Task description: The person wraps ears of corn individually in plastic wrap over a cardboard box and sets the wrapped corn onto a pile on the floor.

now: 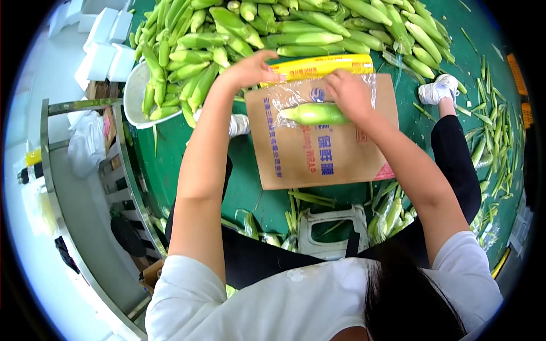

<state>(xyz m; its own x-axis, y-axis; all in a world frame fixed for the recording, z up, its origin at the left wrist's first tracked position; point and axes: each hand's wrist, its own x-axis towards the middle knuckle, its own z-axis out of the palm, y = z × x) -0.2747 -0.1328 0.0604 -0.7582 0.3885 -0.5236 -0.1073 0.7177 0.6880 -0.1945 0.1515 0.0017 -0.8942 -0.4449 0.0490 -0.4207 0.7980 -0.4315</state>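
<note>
An ear of corn in green husk [318, 114] lies on clear plastic film [284, 98], which is spread over a flat cardboard box [290, 165] with printed characters. Along the box's far edge lies a long yellow film carton [324, 67]. My left hand [253, 69] is at the carton's left end, fingers bent over it; whether they grip anything is hidden. My right hand [348, 94] is just above the corn's right end and near the carton, with its fingertips together at the film; what is between them is too small to make out.
A large heap of husked-green corn [307, 37] lies beyond the box. A white tub [135, 102] with corn stands at the left, beside a metal rack [51, 170]. Loose leaves [500, 148] litter the right floor. A white stool [333, 247] shows between the legs.
</note>
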